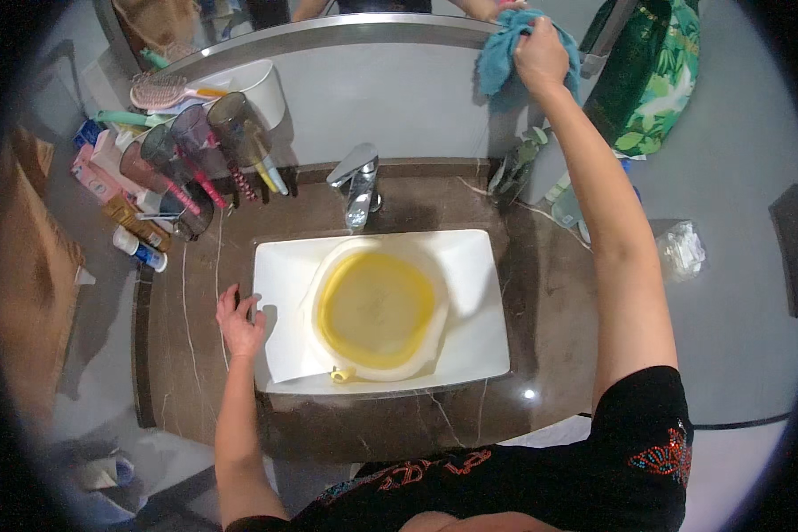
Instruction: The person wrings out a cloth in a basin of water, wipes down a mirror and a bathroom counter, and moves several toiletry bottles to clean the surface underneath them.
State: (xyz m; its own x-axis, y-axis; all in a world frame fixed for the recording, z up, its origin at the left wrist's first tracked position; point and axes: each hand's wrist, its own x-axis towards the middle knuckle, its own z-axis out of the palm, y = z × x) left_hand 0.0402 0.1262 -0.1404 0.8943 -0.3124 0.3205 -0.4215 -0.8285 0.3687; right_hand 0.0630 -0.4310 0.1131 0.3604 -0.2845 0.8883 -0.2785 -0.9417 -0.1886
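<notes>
My right hand (pixel 542 56) grips a bunched blue-green cloth (pixel 499 63) at the lower right part of the mirror's metal frame (pixel 346 30). Over the stone countertop, my left hand (pixel 241 324) is beside the left rim of the white sink (pixel 279 266), fingers spread and nothing in them. A plastic basin (pixel 376 309) with a yellow bottom and pale rim rests in the sink, seemingly with water in it. Behind it stands a chrome faucet (pixel 360 189).
Cups (pixel 236 126) with toothbrushes, a hairbrush (pixel 159 92), tubes and a white container (pixel 263 90) crowd the left back. A glass vase with a plant (pixel 519 166), a clear plastic package (pixel 683 251) and a green patterned cloth item (pixel 665 86) are at right.
</notes>
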